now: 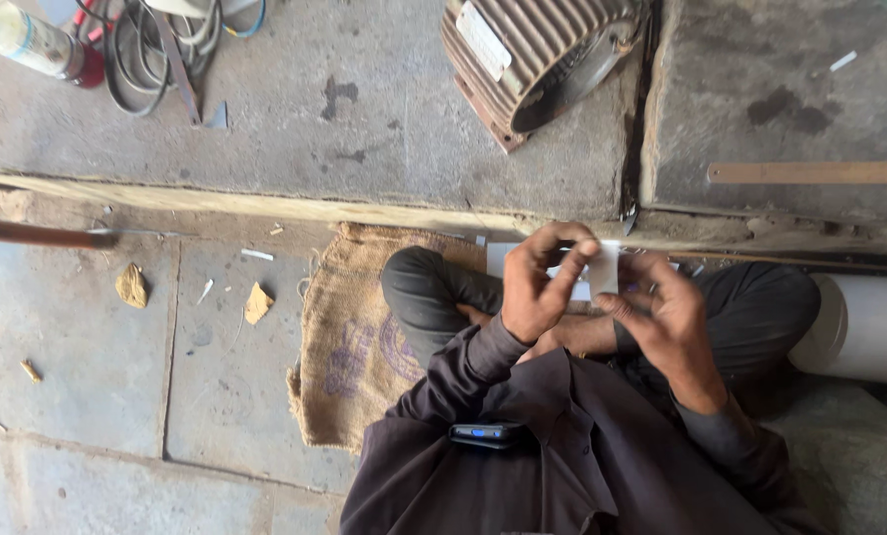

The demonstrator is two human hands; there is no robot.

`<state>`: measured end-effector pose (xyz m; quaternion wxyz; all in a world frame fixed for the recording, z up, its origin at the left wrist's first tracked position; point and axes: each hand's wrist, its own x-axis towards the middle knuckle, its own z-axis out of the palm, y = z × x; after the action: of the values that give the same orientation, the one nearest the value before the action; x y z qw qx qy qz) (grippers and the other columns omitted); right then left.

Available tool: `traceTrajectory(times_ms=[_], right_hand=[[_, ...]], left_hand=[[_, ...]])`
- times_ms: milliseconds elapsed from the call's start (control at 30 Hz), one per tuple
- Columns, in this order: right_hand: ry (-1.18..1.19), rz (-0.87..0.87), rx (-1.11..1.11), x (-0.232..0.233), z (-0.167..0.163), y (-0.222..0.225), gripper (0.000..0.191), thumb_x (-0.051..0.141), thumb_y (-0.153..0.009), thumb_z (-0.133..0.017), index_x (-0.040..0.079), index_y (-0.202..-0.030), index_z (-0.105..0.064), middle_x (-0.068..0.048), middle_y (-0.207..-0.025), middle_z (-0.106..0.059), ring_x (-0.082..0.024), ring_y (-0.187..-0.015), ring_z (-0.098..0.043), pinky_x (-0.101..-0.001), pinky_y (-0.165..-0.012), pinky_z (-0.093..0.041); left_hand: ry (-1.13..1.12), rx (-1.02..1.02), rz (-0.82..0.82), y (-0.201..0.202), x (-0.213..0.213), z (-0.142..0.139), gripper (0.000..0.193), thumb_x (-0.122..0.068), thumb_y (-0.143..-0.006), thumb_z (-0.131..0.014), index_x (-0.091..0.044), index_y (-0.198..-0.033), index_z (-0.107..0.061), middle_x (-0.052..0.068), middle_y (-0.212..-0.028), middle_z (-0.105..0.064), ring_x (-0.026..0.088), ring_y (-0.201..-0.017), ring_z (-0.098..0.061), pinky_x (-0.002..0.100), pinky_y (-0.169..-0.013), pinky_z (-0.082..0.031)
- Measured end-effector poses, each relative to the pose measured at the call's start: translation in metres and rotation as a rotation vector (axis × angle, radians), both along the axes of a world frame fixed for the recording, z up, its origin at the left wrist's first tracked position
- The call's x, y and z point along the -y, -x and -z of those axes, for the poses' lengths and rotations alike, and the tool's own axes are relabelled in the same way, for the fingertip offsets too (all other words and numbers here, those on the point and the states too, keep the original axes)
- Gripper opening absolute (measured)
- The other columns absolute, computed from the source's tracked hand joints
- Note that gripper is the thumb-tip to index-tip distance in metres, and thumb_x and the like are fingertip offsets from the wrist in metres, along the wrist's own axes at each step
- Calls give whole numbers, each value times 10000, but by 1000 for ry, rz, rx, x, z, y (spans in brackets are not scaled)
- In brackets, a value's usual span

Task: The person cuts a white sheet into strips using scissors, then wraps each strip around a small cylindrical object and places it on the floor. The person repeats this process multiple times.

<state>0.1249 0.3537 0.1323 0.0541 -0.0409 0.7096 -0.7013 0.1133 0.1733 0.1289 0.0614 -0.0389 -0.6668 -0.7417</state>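
Note:
I sit cross-legged on a burlap sack (349, 347) and look down at my hands. A small white rectangular piece (603, 267) is held in front of me between both hands. My left hand (540, 282) curls its fingers over the piece's left edge. My right hand (661, 307) pinches its right side with thumb and fingertips. Another white sheet (500, 256) lies on the floor just beyond my knees, partly hidden by my hands.
A ribbed motor housing (532, 54) lies on the raised concrete slab ahead. Coiled cables (156, 45) and a plastic bottle (27, 40) sit top left. A wooden strip (810, 173) lies top right, a white pipe (869, 327) at right. A dark phone (485, 434) sticks out of my shirt pocket.

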Motion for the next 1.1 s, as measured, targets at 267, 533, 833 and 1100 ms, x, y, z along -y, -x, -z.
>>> traceTrajectory(times_ms=[267,533,833,1100], right_hand=[[186,197,-58,-37,-7,11,154,75,-983,-741,-4,-1107,-697,-134,-1000,-723,-169,-899,-694,-320,-815,-573],[-127,-36,-98,-24,-33,20,249,27,-910,-724,-8,-1156,-715,-106,-1076,-745,-105,-956,-714,-241,-831,-595],[-59,111,5,-13,-15,10,124,7,-961,-767,-31,-1074,-732,-105,-1004,-746,-118,-867,-668,-228,-755,-535],[-52,144,-93,-8,-13,4,101,2,-986,-746,-33,-1077,-715,-102,-1051,-741,-140,-981,-728,-244,-867,-602]], left_hand=[[-267,50,170,-6,4,0,448,-147,-963,-698,-24,-1363,-540,77,-1271,-655,157,-1212,-642,324,-1065,-531],[11,179,305,-2,-1,1,259,-142,-970,-754,34,-1160,-732,89,-1055,-760,126,-939,-703,284,-835,-600],[-128,256,180,-12,-11,17,234,-158,-1012,-733,22,-1160,-736,78,-966,-751,94,-871,-659,270,-780,-580],[-61,193,195,-10,-9,0,253,-193,-1006,-726,10,-1157,-736,76,-1036,-771,104,-965,-705,266,-874,-597]])
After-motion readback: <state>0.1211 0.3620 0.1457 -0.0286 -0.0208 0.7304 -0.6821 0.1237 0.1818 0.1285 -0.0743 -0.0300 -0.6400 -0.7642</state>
